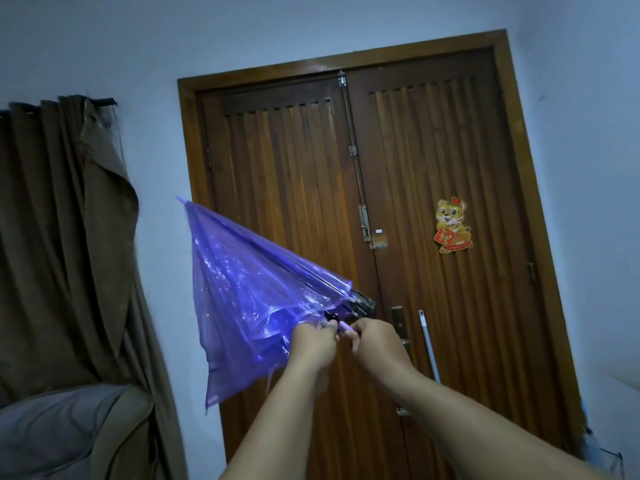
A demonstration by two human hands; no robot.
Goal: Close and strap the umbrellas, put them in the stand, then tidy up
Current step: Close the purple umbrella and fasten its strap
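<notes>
Brown curtain [59,244] hangs at the far left. Right of it, a half-folded purple umbrella [242,289] points up and left, in front of the wooden door [398,202]. The left hand [313,342] pinches its lower edge; the right hand [375,337] grips the shaft. A tiger sticker [452,225] is further right.
</notes>
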